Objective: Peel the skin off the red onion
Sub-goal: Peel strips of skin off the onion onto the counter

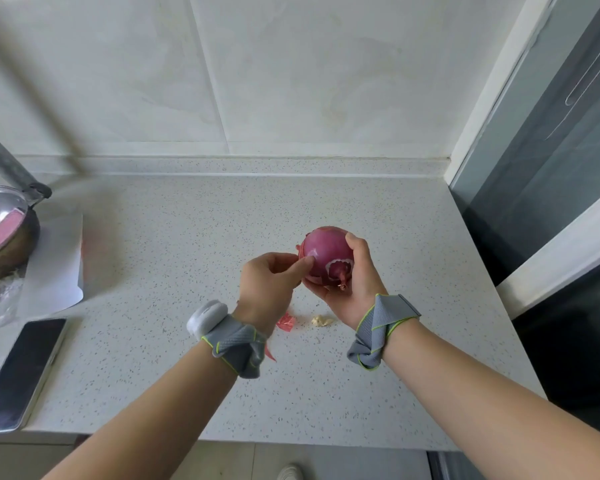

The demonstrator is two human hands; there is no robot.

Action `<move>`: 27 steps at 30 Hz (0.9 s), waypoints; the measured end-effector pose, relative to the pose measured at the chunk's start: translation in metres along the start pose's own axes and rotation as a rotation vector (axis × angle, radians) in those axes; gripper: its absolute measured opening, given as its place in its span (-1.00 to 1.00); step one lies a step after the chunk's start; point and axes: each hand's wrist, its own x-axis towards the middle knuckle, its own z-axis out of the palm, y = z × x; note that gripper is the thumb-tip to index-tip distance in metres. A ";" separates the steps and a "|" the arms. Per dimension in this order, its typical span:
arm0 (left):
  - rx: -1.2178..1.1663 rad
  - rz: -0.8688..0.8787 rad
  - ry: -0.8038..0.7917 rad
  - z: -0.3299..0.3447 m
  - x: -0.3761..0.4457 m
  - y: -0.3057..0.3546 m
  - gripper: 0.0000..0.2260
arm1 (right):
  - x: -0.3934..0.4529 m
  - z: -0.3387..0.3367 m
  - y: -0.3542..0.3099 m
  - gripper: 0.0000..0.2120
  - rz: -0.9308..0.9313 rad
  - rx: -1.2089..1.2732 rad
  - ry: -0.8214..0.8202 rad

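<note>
A red onion is held above the speckled counter, its stem end turned toward me. My right hand cups it from below and from the right. My left hand pinches at the onion's left side with thumb and forefinger, on the edge of the skin. The onion's surface looks smooth and shiny purple, with a ragged ring of skin around the stem. A red scrap of skin and a pale scrap lie on the counter under my wrists.
A phone lies at the counter's near left edge. A metal bowl with a pink thing in it sits at far left beside a white sheet. A tiled wall stands behind, a dark window frame on the right.
</note>
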 end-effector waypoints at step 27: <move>0.387 0.297 0.064 0.009 0.008 0.002 -0.92 | -0.012 0.001 -0.002 -0.45 0.016 0.141 -0.023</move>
